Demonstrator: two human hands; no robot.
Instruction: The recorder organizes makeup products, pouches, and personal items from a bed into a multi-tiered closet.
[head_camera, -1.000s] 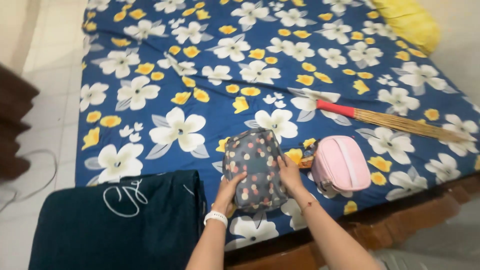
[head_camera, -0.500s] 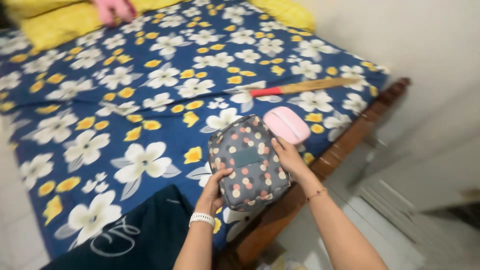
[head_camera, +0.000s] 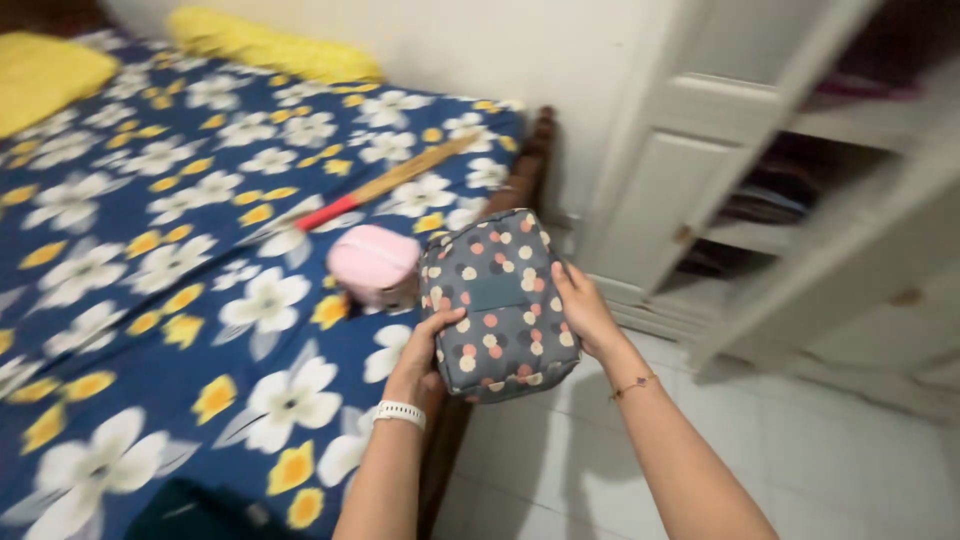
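Both my hands hold a grey pouch (head_camera: 497, 300) dotted with pink, white and orange spots, lifted off the bed and over the bed's edge. My left hand (head_camera: 430, 352), with a white band on the wrist, grips its lower left side. My right hand (head_camera: 585, 312), with a thin bracelet, holds its right side. A pink pouch (head_camera: 373, 264) lies on the bed just left of the grey one.
The bed carries a blue sheet with white and yellow flowers (head_camera: 150, 280). A stick broom with a red handle (head_camera: 385, 183) lies across it. Yellow pillows (head_camera: 270, 48) sit at the far end. A white wardrobe (head_camera: 760, 180) with open shelves stands to the right, above a white tiled floor (head_camera: 820, 460).
The grey pouch has been lifted off the bed and carried right, past the bed's edge. My view has swung right, bringing the wardrobe in and the dark blue cloth out.
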